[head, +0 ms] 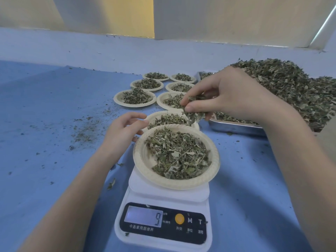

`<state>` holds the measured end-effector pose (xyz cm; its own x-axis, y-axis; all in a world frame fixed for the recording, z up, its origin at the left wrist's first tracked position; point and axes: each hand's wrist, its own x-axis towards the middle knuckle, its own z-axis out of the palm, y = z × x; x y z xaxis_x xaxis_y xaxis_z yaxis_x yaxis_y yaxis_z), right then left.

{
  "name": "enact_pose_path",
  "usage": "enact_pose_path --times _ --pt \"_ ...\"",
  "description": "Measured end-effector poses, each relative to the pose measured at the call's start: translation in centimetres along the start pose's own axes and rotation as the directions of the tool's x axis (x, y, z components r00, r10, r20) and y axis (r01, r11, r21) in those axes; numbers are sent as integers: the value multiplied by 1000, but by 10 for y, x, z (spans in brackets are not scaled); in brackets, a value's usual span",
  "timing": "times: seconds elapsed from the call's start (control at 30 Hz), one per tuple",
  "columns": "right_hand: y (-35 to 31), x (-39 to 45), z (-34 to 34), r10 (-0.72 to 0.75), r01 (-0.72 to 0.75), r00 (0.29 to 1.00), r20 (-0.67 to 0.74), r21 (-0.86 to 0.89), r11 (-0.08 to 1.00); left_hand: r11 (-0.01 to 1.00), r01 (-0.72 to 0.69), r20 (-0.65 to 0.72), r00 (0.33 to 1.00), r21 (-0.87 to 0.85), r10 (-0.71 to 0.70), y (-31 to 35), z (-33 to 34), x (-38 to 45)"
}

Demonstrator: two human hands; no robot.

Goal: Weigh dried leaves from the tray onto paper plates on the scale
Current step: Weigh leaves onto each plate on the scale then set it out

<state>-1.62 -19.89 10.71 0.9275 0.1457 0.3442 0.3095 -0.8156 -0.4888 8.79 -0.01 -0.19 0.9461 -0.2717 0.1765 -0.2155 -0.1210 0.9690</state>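
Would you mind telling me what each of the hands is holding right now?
Right hand pinches a clump of dried leaves between thumb and fingertips. Left hand holds nothing.

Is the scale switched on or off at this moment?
On. The scale's display is lit and reads 9, with the paper plate of dried leaves sitting on its platform.

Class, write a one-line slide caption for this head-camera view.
Right hand pinches dried leaves above a filled paper plate on the scale, reading 9.
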Motion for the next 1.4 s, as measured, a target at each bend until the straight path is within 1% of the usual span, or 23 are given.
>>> enact_pose_path --times 0.1,0.17,0.23,0.27,0.3,0.33,0.37,0.4,0.43,0.53,0.6,0.7,0.8,0.87,0.93,0.97,1.03,1.13,1.2,1.3,1.4 --pt "19 4 -3 57 -61 997 -57 -87 994 1000 4 -1 1000 -9 -4 0 0 0" --pt "43 9 -2 98 -133 977 -191 -183 974 1000 2 -1 1000 -7 -2 1 -1 0" --pt "71 12 1 106 -217 936 -334 -315 924 1000 -3 2 1000 4 3 0 0 0" --pt "86 12 5 149 -268 932 -331 -351 897 1000 -5 2 1000 9 5 0 0 0" --pt "100 11 10 244 -329 935 -257 -377 866 1000 -6 2 1000 11 6 0 0 0" --pt "111 9 15 375 -395 917 -132 -417 818 1000 -6 1 1000 10 6 0 1 0" --pt "119 7 20 494 -446 869 -22 -465 765 1000 -4 0 1000 9 4 -1 0 0" --pt "124 6 22 557 -470 830 27 -502 726 1000 -2 0 1000 9 2 -1 0 0" --pt "126 6 23 559 -464 829 24 -527 712 1000 -2 0 1000 8 2 -1 0 1" --pt "120 12 18 452 -436 887 -96 -494 752 1000 -7 -3 1000 12 7 -1 -2 1" --pt "107 15 13 402 -400 911 -95 -445 801 1000 -7 -1 1000 16 7 -1 -2 1" --pt "76 16 10 300 -288 954 -24 -355 889 1000 -2 2 1000 14 2 -1 -1 1" --pt "36 16 14 149 -127 985 85 -231 965 1000 0 -6 1000 11 0 0 -1 0" --pt "11 14 21 59 -37 989 137 -154 987 1000 -2 -7 1000 11 2 0 -2 0" --pt "-8 11 30 8 12 986 167 -121 993 1000 -13 -6 1000 14 13 1 -2 -1" --pt "-15 10 36 -9 35 984 179 -142 989 1000 -17 -8 1000 12 17 1 -2 -2" --pt "-24 8 49 -19 73 977 211 -252 965 1000 -17 -17 1000 6 17 2 -2 -3" --pt "-28 7 64 14 108 962 274 -428 897 1000 -25 -7 1000 15 25 3 -1 -3" --pt "-27 8 67 24 108 963 268 -467 878 999 -30 -1 1000 34 30 2 0 -2" --pt "-27 8 68 -29 113 983 179 -478 871 999 -19 -10 1000 39 19 0 -1 0" --pt "-28 6 72 -23 120 979 202 -487 865 1000 -7 -26 1000 19 8 0 -2 1"
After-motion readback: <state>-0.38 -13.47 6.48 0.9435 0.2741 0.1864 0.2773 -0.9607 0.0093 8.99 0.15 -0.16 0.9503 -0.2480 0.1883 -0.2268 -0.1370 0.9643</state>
